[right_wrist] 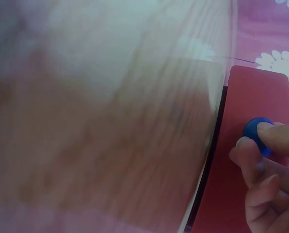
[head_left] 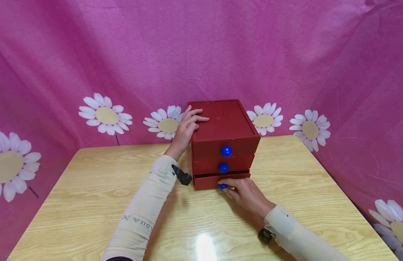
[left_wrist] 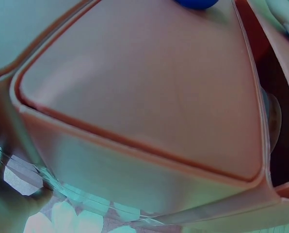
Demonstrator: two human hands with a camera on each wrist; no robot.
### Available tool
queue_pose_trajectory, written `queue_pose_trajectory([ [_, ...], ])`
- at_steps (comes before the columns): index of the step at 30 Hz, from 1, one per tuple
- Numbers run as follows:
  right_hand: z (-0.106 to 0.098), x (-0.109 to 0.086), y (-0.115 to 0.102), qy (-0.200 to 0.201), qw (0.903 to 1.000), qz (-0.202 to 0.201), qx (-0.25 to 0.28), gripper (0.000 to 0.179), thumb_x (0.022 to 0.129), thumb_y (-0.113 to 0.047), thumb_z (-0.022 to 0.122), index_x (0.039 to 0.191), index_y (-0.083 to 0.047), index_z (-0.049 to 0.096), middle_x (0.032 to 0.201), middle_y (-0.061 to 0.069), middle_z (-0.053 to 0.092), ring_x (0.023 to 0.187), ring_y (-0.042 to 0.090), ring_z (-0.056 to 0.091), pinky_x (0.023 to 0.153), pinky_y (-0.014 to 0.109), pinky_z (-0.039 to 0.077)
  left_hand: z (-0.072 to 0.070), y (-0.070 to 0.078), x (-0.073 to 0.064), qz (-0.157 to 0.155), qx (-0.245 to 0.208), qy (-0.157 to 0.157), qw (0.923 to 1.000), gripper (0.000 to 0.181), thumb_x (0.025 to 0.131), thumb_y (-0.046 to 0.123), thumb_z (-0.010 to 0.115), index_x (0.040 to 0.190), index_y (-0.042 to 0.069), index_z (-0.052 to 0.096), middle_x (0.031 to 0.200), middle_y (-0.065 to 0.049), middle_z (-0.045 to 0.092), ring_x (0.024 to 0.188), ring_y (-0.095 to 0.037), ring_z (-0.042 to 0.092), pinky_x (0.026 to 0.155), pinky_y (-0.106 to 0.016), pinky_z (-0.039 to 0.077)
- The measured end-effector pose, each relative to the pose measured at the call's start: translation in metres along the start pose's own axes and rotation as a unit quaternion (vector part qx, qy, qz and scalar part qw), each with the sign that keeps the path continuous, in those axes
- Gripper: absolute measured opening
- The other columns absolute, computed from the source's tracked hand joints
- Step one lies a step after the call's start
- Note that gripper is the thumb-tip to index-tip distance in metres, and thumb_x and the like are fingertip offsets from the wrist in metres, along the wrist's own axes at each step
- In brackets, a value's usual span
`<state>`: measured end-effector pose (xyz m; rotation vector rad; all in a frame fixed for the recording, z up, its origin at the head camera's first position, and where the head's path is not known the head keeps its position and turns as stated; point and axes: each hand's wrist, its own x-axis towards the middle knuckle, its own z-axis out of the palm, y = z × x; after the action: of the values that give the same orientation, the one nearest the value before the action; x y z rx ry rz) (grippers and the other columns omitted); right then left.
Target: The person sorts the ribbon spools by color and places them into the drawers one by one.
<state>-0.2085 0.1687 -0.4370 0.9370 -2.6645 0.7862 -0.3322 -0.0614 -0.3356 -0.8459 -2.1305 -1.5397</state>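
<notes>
A red three-drawer cabinet (head_left: pixel 225 119) stands on the table, one round blue knob on each drawer. My left hand (head_left: pixel 188 127) rests on its top left edge, fingers stretched over the top. With thumb and fingers, my right hand (head_left: pixel 248 194) pinches the lowest blue knob (right_wrist: pixel 257 130). That bottom drawer (head_left: pixel 206 182) sticks out a little, with a dark gap above its front. The upper knob (head_left: pixel 226 151) and the middle knob (head_left: pixel 223 167) are untouched, their drawers closed. Inside the gap, the left wrist view shows part of a pale rounded thing (left_wrist: pixel 274 121), mostly hidden.
The wooden table (head_left: pixel 123 181) extends around the cabinet on both sides and in front. Behind it hangs a pink cloth (head_left: pixel 188 47) with white daisies, which also covers the left and right sides. A bright reflection lies on the tabletop near the front.
</notes>
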Motion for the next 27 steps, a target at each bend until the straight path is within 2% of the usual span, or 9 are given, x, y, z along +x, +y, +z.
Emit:
queue_pose_trajectory([
  [3, -0.001, 0.002, 0.002, -0.001, 1.0000, 0.005, 0.004, 0.032, 0.078, -0.012, 0.068, 0.108, -0.022, 0.066, 0.101, -0.011, 0.062, 0.085, 0.006, 0.056, 0.076, 0.028, 0.048, 0.000, 0.000, 0.001, 0.004, 0.000, -0.001, 1.0000, 0.041, 0.081, 0.007, 0.035, 0.105, 0.012, 0.068, 0.132, -0.003, 0.044, 0.137, -0.018, 0.008, 0.108, -0.040, 0.004],
  [13, -0.001, 0.006, 0.005, -0.009, 0.9993, 0.021, 0.029, 0.032, 0.079, -0.010, 0.066, 0.109, -0.020, 0.066, 0.102, -0.011, 0.063, 0.085, 0.010, 0.058, 0.075, 0.027, 0.049, 0.001, -0.002, 0.001, 0.013, 0.005, -0.004, 0.9999, 0.041, 0.081, 0.006, 0.035, 0.105, 0.013, 0.068, 0.132, -0.003, 0.044, 0.137, -0.023, 0.007, 0.108, -0.041, 0.003],
  [19, -0.001, 0.008, 0.007, -0.011, 0.9989, 0.032, 0.032, 0.031, 0.079, -0.010, 0.066, 0.109, -0.021, 0.067, 0.101, -0.011, 0.064, 0.081, 0.004, 0.056, 0.070, 0.023, 0.048, 0.002, 0.000, 0.000, 0.009, 0.004, -0.007, 0.9999, 0.041, 0.082, 0.007, 0.036, 0.105, 0.014, 0.068, 0.132, -0.003, 0.043, 0.137, -0.021, 0.007, 0.108, -0.040, 0.004],
  [22, -0.002, 0.009, 0.007, -0.014, 0.9986, 0.035, 0.038, 0.032, 0.079, -0.010, 0.066, 0.109, -0.021, 0.067, 0.102, -0.011, 0.064, 0.080, 0.002, 0.056, 0.070, 0.023, 0.048, 0.001, 0.006, 0.000, 0.000, 0.000, -0.011, 0.9999, 0.040, 0.082, 0.005, 0.036, 0.106, 0.012, 0.067, 0.133, -0.004, 0.043, 0.137, -0.021, 0.006, 0.108, -0.041, 0.003],
  [27, -0.001, 0.011, 0.007, -0.016, 0.9983, 0.036, 0.044, 0.033, 0.079, -0.010, 0.066, 0.110, -0.022, 0.066, 0.104, -0.012, 0.063, 0.082, 0.003, 0.057, 0.072, 0.025, 0.049, -0.003, 0.027, -0.004, -0.007, -0.020, -0.014, 0.9997, 0.039, 0.083, -0.001, 0.035, 0.107, 0.001, 0.065, 0.133, -0.013, 0.040, 0.137, -0.028, 0.004, 0.107, -0.047, 0.002],
])
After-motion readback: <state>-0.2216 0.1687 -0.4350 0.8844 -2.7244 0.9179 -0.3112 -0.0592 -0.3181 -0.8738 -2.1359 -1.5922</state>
